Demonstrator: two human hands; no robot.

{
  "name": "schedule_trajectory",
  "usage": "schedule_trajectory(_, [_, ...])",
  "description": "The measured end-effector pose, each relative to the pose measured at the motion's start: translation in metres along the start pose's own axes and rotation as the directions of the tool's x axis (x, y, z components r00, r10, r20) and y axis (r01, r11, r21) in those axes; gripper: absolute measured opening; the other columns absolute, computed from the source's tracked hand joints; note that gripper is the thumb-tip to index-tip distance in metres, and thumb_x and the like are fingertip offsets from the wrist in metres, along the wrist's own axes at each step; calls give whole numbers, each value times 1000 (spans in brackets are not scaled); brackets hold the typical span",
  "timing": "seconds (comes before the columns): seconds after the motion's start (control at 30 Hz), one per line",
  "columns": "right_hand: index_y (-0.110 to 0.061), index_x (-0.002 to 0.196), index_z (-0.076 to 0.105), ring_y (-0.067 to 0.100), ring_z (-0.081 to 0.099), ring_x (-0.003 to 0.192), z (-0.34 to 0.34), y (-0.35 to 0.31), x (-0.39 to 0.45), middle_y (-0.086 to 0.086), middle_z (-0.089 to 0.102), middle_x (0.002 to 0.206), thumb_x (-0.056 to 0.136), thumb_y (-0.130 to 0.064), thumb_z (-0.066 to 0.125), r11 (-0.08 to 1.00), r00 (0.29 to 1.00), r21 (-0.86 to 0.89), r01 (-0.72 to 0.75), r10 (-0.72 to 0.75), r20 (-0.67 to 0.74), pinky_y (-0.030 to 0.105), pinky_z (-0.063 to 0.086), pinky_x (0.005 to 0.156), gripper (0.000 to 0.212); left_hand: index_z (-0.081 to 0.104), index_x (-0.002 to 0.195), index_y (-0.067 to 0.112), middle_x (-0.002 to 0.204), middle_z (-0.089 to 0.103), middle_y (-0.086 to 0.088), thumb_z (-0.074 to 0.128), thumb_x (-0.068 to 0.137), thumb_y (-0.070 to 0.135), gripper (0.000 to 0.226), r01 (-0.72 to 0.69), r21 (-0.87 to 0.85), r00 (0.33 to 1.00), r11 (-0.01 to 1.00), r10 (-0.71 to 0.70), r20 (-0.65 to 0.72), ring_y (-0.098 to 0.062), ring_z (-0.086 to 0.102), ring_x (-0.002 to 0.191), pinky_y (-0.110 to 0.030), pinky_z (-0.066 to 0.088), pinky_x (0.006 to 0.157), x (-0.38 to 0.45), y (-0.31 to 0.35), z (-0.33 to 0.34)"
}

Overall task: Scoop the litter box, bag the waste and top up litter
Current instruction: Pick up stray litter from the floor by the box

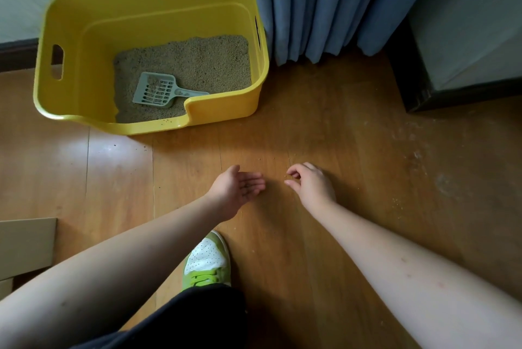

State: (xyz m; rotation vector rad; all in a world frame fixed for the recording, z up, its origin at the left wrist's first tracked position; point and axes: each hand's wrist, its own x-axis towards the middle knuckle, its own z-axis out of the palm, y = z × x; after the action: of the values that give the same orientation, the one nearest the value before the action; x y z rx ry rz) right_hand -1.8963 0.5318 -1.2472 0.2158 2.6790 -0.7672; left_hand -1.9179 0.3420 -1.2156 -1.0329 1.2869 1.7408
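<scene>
Two hands low over bare floor (324,122) near litter box (226,111): left hand (240,187) palm-up, flat; right hand (308,182) fingertips pinched.

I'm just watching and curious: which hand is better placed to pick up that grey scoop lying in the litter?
Probably the left hand. It lies palm up and open, on the same side as the yellow litter box, and nearer the scoop. The right hand is farther off, fingers curled in a pinch over crumbs on the floor.

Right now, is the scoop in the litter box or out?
In. The grey scoop lies flat on the litter inside the yellow litter box, its handle pointing toward the right front wall; neither hand touches it.
</scene>
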Motion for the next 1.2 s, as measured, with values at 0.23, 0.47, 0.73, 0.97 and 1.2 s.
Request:
schedule_trajectory(0.23, [-24,104,66,16,53,101,8,-8,2,-4,60,110,92,-32,61,998,996,-48,-36,33,-79,22,42,70,15,65,108,-6,106,69,-23,21,106,36,61,-11,-1,1000,1000,11,-6,-29,66,95,-35,50,91,-2,3,-3])
schedule_trajectory(0.47, [-24,100,67,17,52,99,8,-17,7,-2,61,108,95,-30,56,985,995,-153,-83,73,-70,22,38,68,13,66,109,-6,106,69,-24,23,106,37,61,-15,-44,1000,999,16,16,-30,68,97,-35,53,87,-3,3,-14])
schedule_trajectory(0.73, [-14,96,65,8,67,83,-31,-43,13,-6,71,89,92,-17,62,721,976,661,-206,205,80,14,51,67,6,63,111,-8,104,68,-24,22,106,36,60,-22,-88,1000,996,22,4,-30,66,96,-34,52,86,-7,4,-24])
schedule_trajectory(0.97, [-11,111,64,9,67,81,-50,-38,16,3,71,89,91,-1,58,177,924,910,-376,3,381,21,54,77,23,63,113,-9,103,68,-24,21,106,37,62,-42,-134,998,990,47,33,-30,66,96,-35,53,89,-9,4,-31])
schedule_trajectory(1.2, [-4,75,58,16,47,57,-29,-40,23,9,53,67,86,2,35,56,864,864,-501,91,495,24,41,51,26,64,111,-9,102,69,-24,20,105,36,62,-64,-121,996,991,70,49,-29,68,93,-32,54,78,-14,13,-33])
